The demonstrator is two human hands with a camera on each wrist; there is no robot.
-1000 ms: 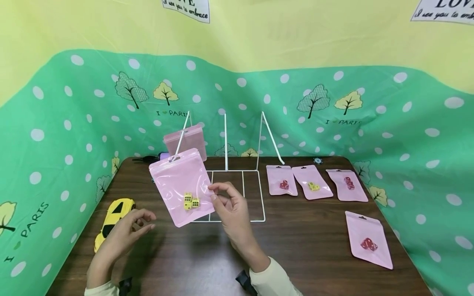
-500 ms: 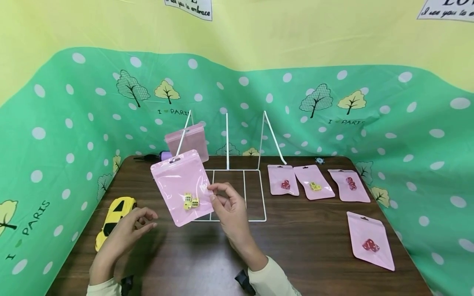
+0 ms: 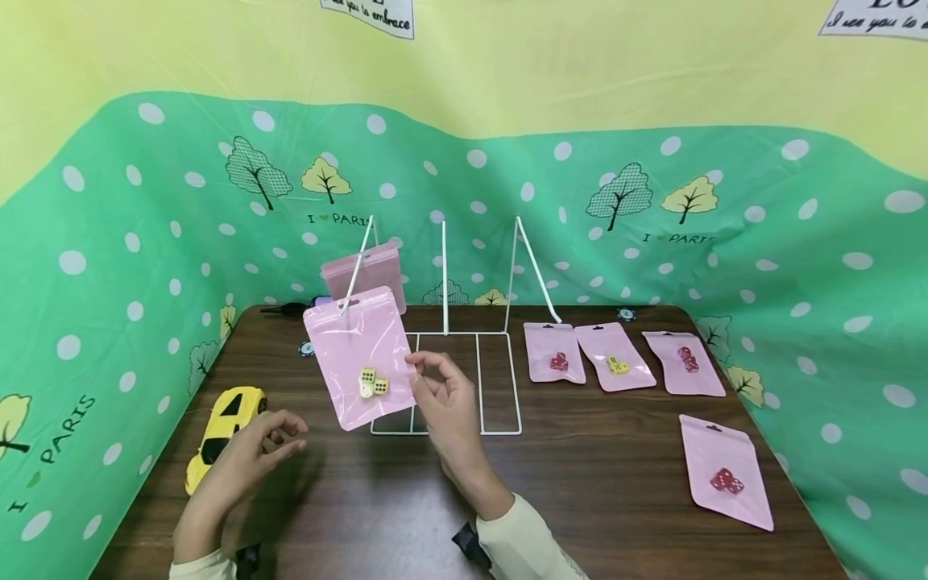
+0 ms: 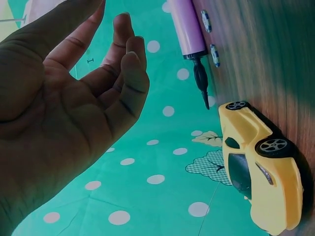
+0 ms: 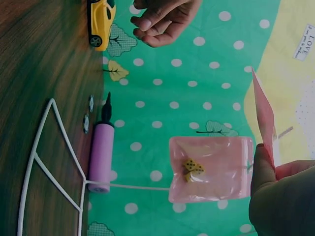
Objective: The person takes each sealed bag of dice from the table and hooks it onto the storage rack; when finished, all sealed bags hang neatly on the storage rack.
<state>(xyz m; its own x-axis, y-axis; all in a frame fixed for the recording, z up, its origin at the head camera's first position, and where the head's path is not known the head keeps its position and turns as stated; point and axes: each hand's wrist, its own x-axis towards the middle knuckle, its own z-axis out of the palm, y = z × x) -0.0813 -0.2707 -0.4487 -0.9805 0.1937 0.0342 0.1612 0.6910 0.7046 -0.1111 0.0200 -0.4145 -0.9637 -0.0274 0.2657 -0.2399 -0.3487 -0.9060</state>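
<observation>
My right hand pinches the right edge of a pink zip bag between thumb and fingers. Several yellow dice show through its lower part. The bag's hang hole is right at the tip of the left prong of a white wire rack. Farther back on that prong hangs another pink bag, with yellow dice visible in the right wrist view. Loosely curled and holding nothing, my left hand hovers beside a yellow toy car.
On the table's right lie pink bags with red dice or yellow dice, one bag nearer the front. A purple tube with a black nozzle and poker chips sit at the back left. Polka-dot cloth walls the table.
The bag in my right hand has risen slightly and shifted a little right at its top, its hole now at the prong's tip. My left hand has stayed nearly still.
</observation>
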